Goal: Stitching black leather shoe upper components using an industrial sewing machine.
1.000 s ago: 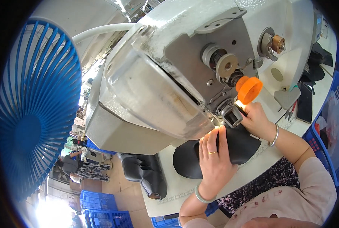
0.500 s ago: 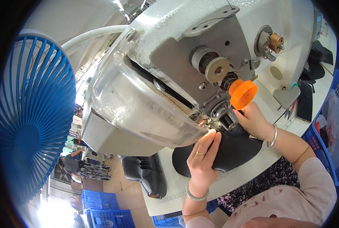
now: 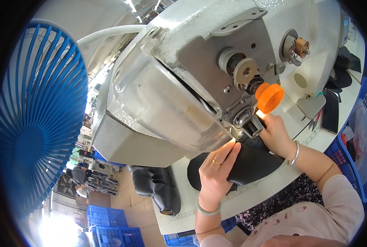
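Observation:
A black leather-like piece (image 3: 253, 162) lies on the white sewing machine table, its far edge beneath the needle area of the sewing machine (image 3: 216, 53). My left hand (image 3: 217, 171), with a ring and bangle, grips its left part, index and middle fingers stretched together toward the needle area. On the other side, my right hand (image 3: 277, 133) has bent fingers closed on the piece's right part; some fingertips are hidden behind the metal fitting. An orange knob (image 3: 270, 98) juts out just above that hand. The clear plastic guard (image 3: 167, 94) covers the machine's left side, and the needle cannot be seen.
Shaped black padded pieces (image 3: 154, 187) rest at the table's left edge. A blue fan (image 3: 39, 119) stands far left. On the right are a phone (image 3: 330, 111), snips (image 3: 315, 119) and a blue basket (image 3: 348, 152). Another person (image 3: 90, 179) stands in the background.
The machine and fan appear shifted slightly right in the picture. My left hand has moved slightly left and down; my right hand remains near the metal fitting with its fingers bent.

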Motion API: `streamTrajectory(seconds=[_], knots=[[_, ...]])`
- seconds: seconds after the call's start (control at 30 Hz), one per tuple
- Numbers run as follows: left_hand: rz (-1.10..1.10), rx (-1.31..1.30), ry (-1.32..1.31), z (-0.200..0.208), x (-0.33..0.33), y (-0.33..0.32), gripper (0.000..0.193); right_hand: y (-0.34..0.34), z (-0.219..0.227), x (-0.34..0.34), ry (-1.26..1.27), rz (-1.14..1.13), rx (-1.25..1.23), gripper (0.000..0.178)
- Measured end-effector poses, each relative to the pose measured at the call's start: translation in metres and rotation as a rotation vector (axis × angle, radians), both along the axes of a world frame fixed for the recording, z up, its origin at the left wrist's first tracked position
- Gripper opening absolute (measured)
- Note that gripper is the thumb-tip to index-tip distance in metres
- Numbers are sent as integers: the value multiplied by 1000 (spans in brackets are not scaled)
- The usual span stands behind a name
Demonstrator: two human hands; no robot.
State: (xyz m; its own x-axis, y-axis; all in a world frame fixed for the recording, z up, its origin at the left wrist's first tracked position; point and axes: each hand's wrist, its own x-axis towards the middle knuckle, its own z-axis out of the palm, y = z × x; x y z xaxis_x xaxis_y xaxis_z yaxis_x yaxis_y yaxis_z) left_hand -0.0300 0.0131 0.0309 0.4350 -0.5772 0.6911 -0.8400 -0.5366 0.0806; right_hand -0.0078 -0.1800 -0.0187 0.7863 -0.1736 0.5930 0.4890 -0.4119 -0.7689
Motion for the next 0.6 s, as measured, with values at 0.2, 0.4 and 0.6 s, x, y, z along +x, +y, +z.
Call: streamTrajectory(seconds=[0.2,0.4,0.6], knots=[[-13,31,32,2,-3,6,55,2,2,-4,0,11,-3,26],[114,42,122,9,-19,-20,56,-1,3,1,-46,-40,-89,28],[29,-161,140,-8,-7,-5,46,-6,8,1,114,96,-14,28]])
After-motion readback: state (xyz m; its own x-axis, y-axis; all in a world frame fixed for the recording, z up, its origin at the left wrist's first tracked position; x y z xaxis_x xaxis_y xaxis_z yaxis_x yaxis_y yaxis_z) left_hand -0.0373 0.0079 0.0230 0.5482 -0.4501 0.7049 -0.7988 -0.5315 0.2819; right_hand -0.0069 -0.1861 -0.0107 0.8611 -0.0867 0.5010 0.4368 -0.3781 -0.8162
